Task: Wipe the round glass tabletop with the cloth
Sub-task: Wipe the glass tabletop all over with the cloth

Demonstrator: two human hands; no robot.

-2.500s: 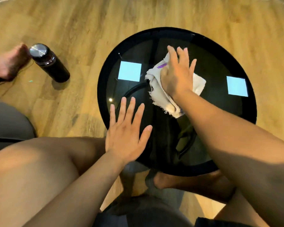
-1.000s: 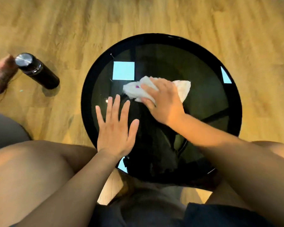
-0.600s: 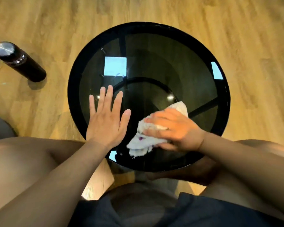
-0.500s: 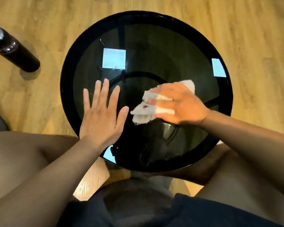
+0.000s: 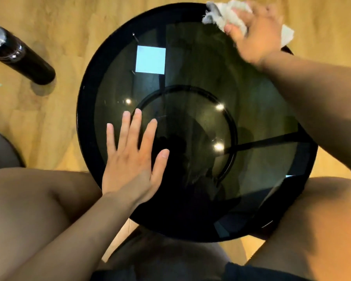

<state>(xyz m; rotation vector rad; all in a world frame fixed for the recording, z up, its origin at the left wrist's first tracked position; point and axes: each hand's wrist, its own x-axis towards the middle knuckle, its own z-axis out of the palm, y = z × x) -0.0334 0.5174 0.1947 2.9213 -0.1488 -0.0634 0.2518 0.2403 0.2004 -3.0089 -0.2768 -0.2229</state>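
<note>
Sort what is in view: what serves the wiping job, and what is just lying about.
Part of the job:
cloth
round glass tabletop
right hand, pressing the cloth at the far rim
left hand, flat on the glass

Lying about:
black bottle on the wooden floor

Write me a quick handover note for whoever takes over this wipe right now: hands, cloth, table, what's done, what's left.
Left hand: open, flat, fingers spread, on the near-left of the glass tabletop, seemingly steadying it.
Right hand: pressing the white cloth at the far-right rim; part of the cloth hangs past the edge.
Black bottle: on the wooden floor, left of the table, clear of the work.
Done: cannot judge from the glass; reflections hide any smears.
Left: probably sweep around the rim, then the patch under the left hand.
</note>
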